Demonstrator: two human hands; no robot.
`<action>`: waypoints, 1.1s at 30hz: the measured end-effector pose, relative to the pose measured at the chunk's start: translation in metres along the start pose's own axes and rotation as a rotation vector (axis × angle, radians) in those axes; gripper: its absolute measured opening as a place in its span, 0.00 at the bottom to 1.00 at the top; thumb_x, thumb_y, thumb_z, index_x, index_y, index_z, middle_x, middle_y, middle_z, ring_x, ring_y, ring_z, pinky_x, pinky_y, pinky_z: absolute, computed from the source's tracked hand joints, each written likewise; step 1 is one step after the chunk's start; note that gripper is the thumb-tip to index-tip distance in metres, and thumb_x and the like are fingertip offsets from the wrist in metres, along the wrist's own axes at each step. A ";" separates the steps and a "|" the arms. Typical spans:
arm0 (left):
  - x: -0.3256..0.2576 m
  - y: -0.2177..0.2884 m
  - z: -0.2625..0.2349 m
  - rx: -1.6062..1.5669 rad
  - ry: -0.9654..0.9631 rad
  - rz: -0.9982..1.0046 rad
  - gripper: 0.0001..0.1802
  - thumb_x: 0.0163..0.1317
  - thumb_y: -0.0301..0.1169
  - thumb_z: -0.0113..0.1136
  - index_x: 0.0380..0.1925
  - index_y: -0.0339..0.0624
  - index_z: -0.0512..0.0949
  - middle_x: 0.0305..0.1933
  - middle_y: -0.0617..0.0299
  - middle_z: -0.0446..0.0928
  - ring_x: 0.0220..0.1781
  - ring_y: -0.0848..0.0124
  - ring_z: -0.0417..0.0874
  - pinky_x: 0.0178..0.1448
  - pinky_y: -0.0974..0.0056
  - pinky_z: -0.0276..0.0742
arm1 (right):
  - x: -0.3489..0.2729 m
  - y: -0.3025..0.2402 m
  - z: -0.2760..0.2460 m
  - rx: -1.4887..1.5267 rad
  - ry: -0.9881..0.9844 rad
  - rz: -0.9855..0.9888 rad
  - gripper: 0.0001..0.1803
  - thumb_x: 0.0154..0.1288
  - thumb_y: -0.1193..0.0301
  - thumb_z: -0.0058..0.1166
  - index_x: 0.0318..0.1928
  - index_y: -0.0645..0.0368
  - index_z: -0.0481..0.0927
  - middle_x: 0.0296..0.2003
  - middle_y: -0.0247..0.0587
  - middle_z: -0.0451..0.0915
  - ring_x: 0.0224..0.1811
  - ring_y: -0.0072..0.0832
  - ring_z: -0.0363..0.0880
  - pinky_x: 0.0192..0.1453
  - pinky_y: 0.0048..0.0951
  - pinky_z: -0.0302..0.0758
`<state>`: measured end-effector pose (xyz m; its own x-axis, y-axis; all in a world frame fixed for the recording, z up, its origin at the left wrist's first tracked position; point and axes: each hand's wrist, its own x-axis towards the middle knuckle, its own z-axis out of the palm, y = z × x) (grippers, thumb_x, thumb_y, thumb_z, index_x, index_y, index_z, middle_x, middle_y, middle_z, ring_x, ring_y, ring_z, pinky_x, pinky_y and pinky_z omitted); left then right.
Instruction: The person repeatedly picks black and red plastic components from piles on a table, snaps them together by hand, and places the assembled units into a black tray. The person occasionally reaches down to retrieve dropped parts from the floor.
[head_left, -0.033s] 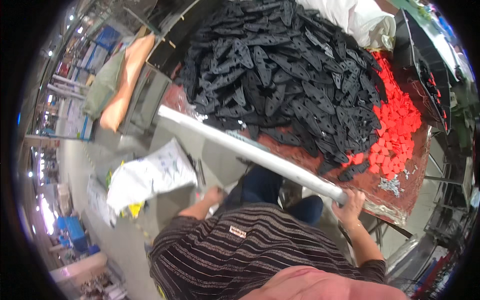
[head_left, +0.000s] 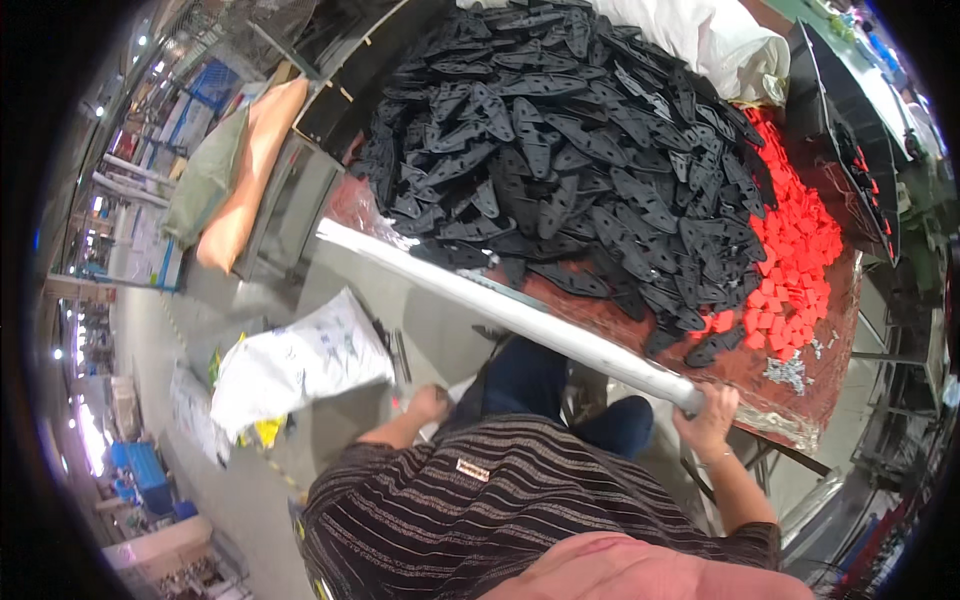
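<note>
A long white tube point(head_left: 520, 312) runs along the front edge of the table, slanting from the far left down to the near right. My right hand point(head_left: 708, 418) is at its near right end, fingers wrapped over the edge there. Low on the left, beside my leg, my left hand point(head_left: 430, 404) is closed like a fist; whatever it grips, if anything, is hidden. Beyond the tube a big heap of flat black plastic parts point(head_left: 560, 150) covers most of the table point(head_left: 810, 400). Small red pieces point(head_left: 795, 240) lie piled to the right of it.
Small silvery bits point(head_left: 790, 374) lie near the table's right front corner. A black bin point(head_left: 850, 150) stands at the right, and a white bag point(head_left: 700, 35) is behind the heap. On the floor to the left rests a full white sack point(head_left: 300, 365). Farther back are orange and green sacks point(head_left: 250, 180).
My right hand and the near end of the tube appear slightly farther right and lower. The whole view has shifted a little; the grip looks the same.
</note>
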<state>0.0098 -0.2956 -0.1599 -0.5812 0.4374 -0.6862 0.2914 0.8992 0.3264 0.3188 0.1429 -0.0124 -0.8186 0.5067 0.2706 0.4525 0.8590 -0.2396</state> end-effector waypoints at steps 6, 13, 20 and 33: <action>0.030 -0.100 0.059 0.077 0.031 0.344 0.30 0.49 0.36 0.62 0.52 0.33 0.68 0.42 0.40 0.75 0.47 0.43 0.74 0.51 0.49 0.70 | -0.025 0.015 0.014 -0.191 -0.068 0.127 0.37 0.34 0.66 0.64 0.52 0.59 0.71 0.51 0.50 0.70 0.60 0.54 0.61 0.67 0.53 0.55; 0.017 -0.090 0.052 -0.021 0.008 0.255 0.18 0.54 0.33 0.54 0.43 0.35 0.73 0.39 0.39 0.74 0.46 0.40 0.71 0.46 0.47 0.67 | -0.009 -0.013 0.000 -0.264 -0.041 0.164 0.36 0.39 0.67 0.62 0.54 0.55 0.66 0.47 0.48 0.67 0.54 0.48 0.62 0.61 0.45 0.59; 0.003 -0.017 -0.033 0.280 0.596 0.575 0.40 0.50 0.32 0.61 0.63 0.34 0.56 0.66 0.37 0.53 0.67 0.42 0.53 0.67 0.47 0.52 | -0.037 0.002 0.008 -0.145 0.144 0.046 0.32 0.41 0.68 0.59 0.52 0.50 0.69 0.41 0.41 0.68 0.48 0.41 0.64 0.53 0.39 0.64; 0.005 0.154 -0.118 0.477 0.827 0.770 0.41 0.57 0.36 0.61 0.67 0.41 0.53 0.69 0.36 0.48 0.71 0.43 0.48 0.72 0.50 0.47 | -0.042 0.015 0.024 -0.105 0.328 -0.050 0.31 0.42 0.66 0.60 0.53 0.49 0.71 0.43 0.36 0.70 0.47 0.34 0.67 0.52 0.34 0.64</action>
<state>-0.0380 -0.1534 -0.0365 -0.3906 0.8841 0.2566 0.9200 0.3849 0.0741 0.3514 0.1331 -0.0498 -0.6911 0.4454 0.5693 0.4624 0.8777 -0.1254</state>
